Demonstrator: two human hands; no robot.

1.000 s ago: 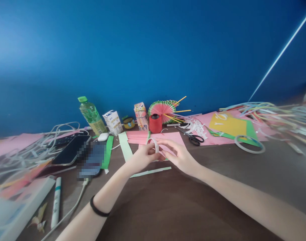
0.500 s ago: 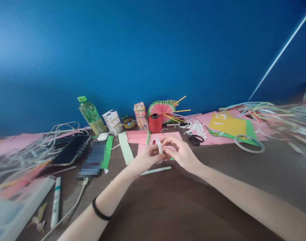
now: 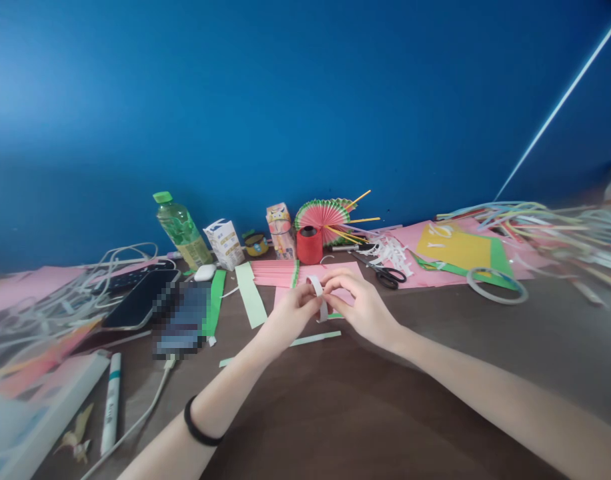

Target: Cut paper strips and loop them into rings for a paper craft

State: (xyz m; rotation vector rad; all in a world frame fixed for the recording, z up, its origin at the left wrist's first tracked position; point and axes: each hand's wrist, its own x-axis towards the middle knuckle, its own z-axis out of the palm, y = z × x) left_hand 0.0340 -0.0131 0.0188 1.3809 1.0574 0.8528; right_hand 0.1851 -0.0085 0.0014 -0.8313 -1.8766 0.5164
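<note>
My left hand (image 3: 291,316) grips a narrow white ring, seemingly a roll of tape (image 3: 317,288), held upright above the table. From the other side, my right hand (image 3: 363,308) has thumb and fingers pinched together at the roll's edge. Whether a tape end lies between those fingertips is too small to see. Behind the hands lie a pink paper sheet (image 3: 353,272) and a pleated pink paper (image 3: 273,273) with a green edge. A pale green strip (image 3: 251,298) is left of them, and a thin pale strip (image 3: 320,338) lies just below the hands.
At the back stand a green bottle (image 3: 182,230), a white carton (image 3: 225,243), a red thread spool (image 3: 309,248) and a folded paper fan (image 3: 323,217). Black scissors (image 3: 390,277) and a larger tape ring (image 3: 495,293) lie right. Phones (image 3: 144,300), cables and a marker (image 3: 112,403) are left.
My left hand has shifted slightly up and right, turning the white roll a little. My right hand stays nearly in place, fingers still at the roll's edge.
</note>
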